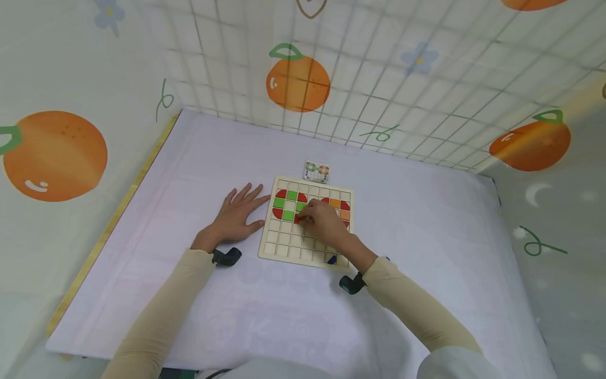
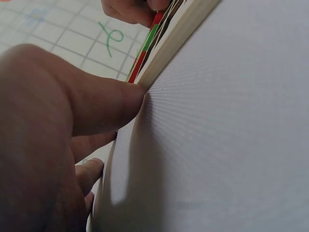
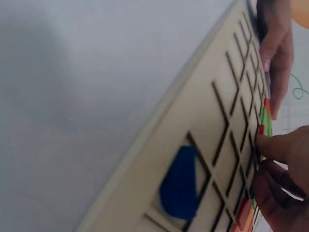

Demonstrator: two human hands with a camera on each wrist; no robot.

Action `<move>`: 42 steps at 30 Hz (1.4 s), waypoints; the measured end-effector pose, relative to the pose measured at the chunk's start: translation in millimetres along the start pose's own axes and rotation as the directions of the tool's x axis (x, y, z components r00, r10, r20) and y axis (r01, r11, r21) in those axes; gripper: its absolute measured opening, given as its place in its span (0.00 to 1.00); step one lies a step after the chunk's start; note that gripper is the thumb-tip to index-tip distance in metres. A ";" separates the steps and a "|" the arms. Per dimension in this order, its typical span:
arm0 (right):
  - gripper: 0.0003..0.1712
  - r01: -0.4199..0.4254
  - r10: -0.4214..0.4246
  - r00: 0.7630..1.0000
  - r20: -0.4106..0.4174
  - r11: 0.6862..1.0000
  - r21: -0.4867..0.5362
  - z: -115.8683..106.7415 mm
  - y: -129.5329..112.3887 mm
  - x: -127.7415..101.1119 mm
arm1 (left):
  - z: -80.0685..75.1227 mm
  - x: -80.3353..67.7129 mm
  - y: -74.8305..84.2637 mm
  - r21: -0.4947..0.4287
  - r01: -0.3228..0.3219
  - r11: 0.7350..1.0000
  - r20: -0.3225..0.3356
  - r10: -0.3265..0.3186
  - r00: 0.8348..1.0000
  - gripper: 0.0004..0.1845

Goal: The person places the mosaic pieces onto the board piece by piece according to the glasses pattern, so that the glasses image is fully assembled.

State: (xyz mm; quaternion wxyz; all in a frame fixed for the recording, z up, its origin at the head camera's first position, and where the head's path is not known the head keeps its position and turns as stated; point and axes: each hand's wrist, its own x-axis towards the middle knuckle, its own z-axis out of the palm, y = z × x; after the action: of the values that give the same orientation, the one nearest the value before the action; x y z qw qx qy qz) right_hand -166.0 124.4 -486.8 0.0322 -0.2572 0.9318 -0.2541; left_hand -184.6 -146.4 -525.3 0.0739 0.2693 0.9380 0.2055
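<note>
Head view: wooden grid board sits mid-table on the white cloth, with a small pattern card just behind it.
Left hand: flat on the cloth, fingers spread, thumb touching the board's left edge.
Right hand: over the board, fingertips pinching a red piece beside the green tiles.
Blue piece: alone in the near row.
</note>
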 end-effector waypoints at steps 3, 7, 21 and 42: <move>0.09 0.021 -0.023 0.999 -0.022 0.997 -0.072 4.0 1.7 0.6 | -0.9 -1.3 0.5 -0.005 0.000 1.000 0.003 0.000 1.000 0.36; 0.08 0.022 -0.028 0.999 -0.043 0.992 -0.125 4.5 1.2 1.4 | -1.9 -2.2 0.3 -0.016 -0.002 1.000 -0.003 0.002 1.000 0.36; 0.08 -0.181 0.174 0.982 -0.071 0.978 -0.108 -30.4 19.8 -55.9 | -2.0 0.6 -0.2 -0.007 0.013 1.000 0.005 -0.013 1.000 0.36; 0.15 -0.516 0.513 0.853 -0.095 0.856 -0.011 -52.7 41.2 -193.1 | 0.2 0.0 1.3 -0.004 0.008 1.000 -0.013 -0.008 1.000 0.36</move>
State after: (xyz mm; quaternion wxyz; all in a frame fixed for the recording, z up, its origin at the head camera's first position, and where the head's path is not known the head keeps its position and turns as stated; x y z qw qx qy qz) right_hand -27.9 274.6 -474.8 0.0530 0.0122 0.9716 -0.2305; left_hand -184.0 -145.3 -524.9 0.0694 0.2641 0.9391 0.2088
